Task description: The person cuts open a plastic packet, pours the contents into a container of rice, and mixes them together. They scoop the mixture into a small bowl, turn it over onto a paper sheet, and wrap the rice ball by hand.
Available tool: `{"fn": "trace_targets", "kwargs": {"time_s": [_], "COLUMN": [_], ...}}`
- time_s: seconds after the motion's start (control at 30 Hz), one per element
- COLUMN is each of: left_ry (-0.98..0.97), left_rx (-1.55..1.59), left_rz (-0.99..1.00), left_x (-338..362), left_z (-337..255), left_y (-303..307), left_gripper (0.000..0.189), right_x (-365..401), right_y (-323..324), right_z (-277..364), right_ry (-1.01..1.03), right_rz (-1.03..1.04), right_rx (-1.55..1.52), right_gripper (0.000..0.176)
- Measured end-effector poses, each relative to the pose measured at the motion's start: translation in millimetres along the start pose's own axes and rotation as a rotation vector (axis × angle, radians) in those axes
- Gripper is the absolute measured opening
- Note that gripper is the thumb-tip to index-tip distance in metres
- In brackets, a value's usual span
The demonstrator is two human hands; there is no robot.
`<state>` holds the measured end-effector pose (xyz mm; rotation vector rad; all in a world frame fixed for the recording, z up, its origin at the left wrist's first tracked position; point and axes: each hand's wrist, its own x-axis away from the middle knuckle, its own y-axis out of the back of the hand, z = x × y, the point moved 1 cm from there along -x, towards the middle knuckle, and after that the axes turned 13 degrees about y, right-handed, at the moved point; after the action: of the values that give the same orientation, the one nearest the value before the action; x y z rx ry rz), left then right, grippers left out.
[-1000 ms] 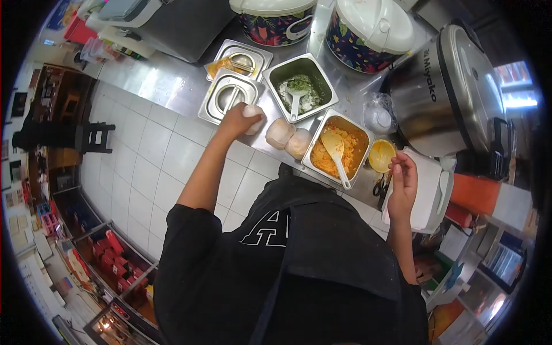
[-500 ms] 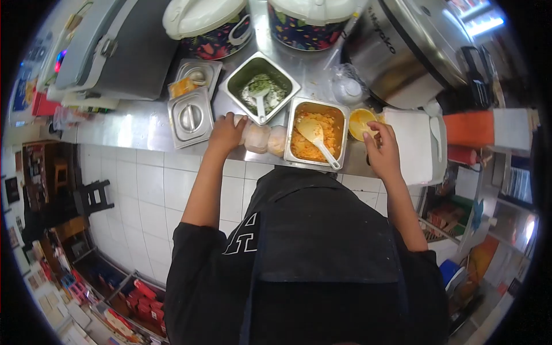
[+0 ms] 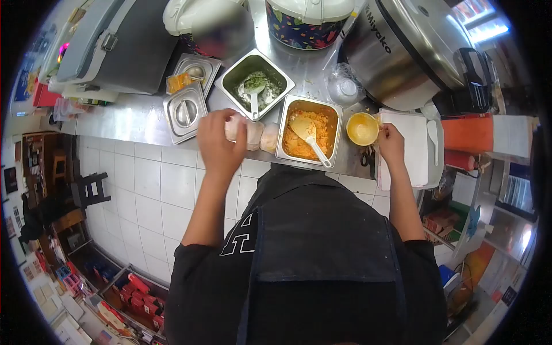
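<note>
My right hand (image 3: 392, 145) pinches the right side of a small yellow cup (image 3: 363, 129), its open mouth facing up. Over the left end of a row of pale, round wrapped lumps (image 3: 253, 137), my left hand (image 3: 221, 141) is spread, thumb apart from the fingers. Between the hands stands a metal pan of orange rice-like food (image 3: 305, 150) with a cream paddle (image 3: 307, 129) lying in it. Behind the lumps, a second metal pan (image 3: 234, 64) contains chopped greens, something white and a white spoon (image 3: 255, 103).
Two metal lids (image 3: 185, 115) and an orange packet (image 3: 179, 83) lie left. Patterned lidded pots (image 3: 305, 29) and a large steel cooker (image 3: 391, 52) stand behind. A clear plastic bag (image 3: 344, 83) sits before the cooker. White sheets (image 3: 402, 155) lie right, beside black scissors (image 3: 366, 158).
My right hand has closed on the yellow cup and shifted slightly right. My left hand has lifted and spread its fingers at the end of the wrapped row.
</note>
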<state>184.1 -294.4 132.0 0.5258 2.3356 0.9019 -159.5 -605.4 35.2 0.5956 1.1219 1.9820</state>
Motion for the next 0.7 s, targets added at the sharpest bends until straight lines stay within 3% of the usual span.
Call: {"fn": "trace_targets", "kwargs": {"time_s": [0.13, 0.23, 0.33, 0.43, 0.47, 0.57, 0.6, 0.63, 0.7], "left_ry": [0.060, 0.065, 0.063, 0.235, 0.280, 0.503, 0.504, 0.664, 0.986], "left_rx": [0.272, 0.303, 0.358, 0.424, 0.460, 0.852, 0.833, 1.059, 1.518], "left_rz": [0.236, 0.335, 0.342, 0.437, 0.517, 0.643, 0.812, 0.858, 0.918], "left_x": [28, 35, 37, 42, 46, 55, 55, 53, 50], "left_z": [-27, -38, -41, -42, -37, -40, -34, -45, -75], "left_y": [-17, -23, -20, -17, -19, -40, -50, -54, -61], "left_gripper": [0.016, 0.017, 0.017, 0.018, 0.017, 0.017, 0.034, 0.042, 0.059], "right_x": [-5, -13, -17, -12, -9, -9, -7, -4, 11], "right_y": [3, -31, -37, -11, 3, 20, 20, 19, 16], "right_z": [-8, -48, -50, -20, -1, 37, 60, 83, 155], "right_ry": [0.093, 0.339, 0.102, -0.022, -0.027, 0.145, 0.191, 0.236, 0.117], "right_rz": [-0.020, -0.225, -0.082, -0.074, -0.096, -0.121, -0.049, 0.024, 0.221], "right_rx": [-0.128, 0.121, -0.239, -0.310, -0.470, -0.578, -0.595, -0.614, -0.821], "right_gripper": [0.020, 0.025, 0.036, 0.036, 0.034, 0.025, 0.024, 0.023, 0.023]}}
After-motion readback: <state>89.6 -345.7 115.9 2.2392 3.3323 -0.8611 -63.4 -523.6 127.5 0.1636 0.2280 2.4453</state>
